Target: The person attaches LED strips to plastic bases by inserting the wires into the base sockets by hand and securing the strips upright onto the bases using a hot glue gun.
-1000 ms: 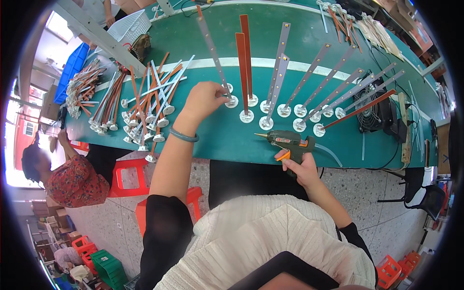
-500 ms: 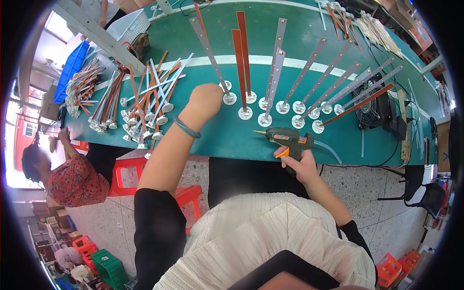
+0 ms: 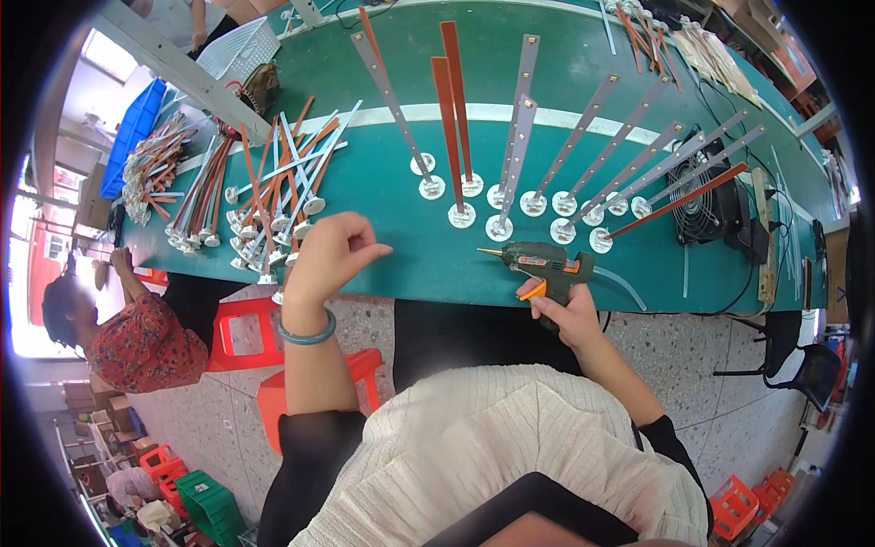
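Note:
My left hand [image 3: 330, 260] is over the table's near edge, beside a heap of strips with white round bases [image 3: 314, 205]. Its fingers are loosely curled, thumb and forefinger apart, with nothing visible between them. In my right hand [image 3: 579, 314] is a dark glue gun [image 3: 547, 262] with an orange trigger, its nozzle pointing left just above the green table. Beyond it several strips stand on white discs: grey LED strips [image 3: 519, 155] and orange-brown strips [image 3: 444, 128]. Some on the right lean outward. A clear glue stick [image 3: 620, 284] juts from the gun's rear.
More bundled strips [image 3: 196, 201] lie at the left, beside a blue bin [image 3: 132, 137] and a white basket [image 3: 239, 50]. A black fan [image 3: 706, 205] and cables stand at the right. A co-worker [image 3: 137, 337] sits at the left near red stools [image 3: 244, 333].
My left hand has drawn back from the grey strip's white base, moving left and nearer to me, its fingers loosening. My right hand and the glue gun have stayed nearly still.

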The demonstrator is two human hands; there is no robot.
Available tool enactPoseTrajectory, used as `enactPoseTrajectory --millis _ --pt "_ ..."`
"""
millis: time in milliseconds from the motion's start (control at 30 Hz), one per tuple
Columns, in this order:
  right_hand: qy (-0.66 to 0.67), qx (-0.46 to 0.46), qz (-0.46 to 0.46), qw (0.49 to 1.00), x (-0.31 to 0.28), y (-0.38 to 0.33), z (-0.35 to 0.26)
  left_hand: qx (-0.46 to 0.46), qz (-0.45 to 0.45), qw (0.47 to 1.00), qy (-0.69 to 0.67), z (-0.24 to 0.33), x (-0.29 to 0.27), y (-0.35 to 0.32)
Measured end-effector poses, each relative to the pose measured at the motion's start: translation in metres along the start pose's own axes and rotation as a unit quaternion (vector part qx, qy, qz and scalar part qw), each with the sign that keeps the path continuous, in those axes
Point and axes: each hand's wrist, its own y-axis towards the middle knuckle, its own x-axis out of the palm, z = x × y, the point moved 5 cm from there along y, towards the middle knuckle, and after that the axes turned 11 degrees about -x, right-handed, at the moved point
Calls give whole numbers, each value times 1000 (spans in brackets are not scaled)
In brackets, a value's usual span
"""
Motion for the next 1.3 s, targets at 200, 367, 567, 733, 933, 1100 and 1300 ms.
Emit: enactPoseTrajectory --millis 200,367,567,733,933,1100,1300 --pt "-10 -5 -9 1000 5 1 -1 65 232 964 -114 -14 23 36" --pt "-16 -18 4 1000 2 -3 -1 49 205 976 -48 10 44 63" --pt "-22 -13 1 1000 2 -2 -2 32 198 980 15 16 50 69" --pt "-18 -9 -2 1000 3 0 0 79 210 967 124 20 53 73" --pt "-20 -10 -3 1000 4 -3 -3 59 192 971 132 10 42 75" --pt "-8 -14 -2 1000 3 -3 -3 53 169 984 30 15 42 76" --pt "-4 -14 -8 1000 3 -2 -1 63 192 979 6 14 45 80"
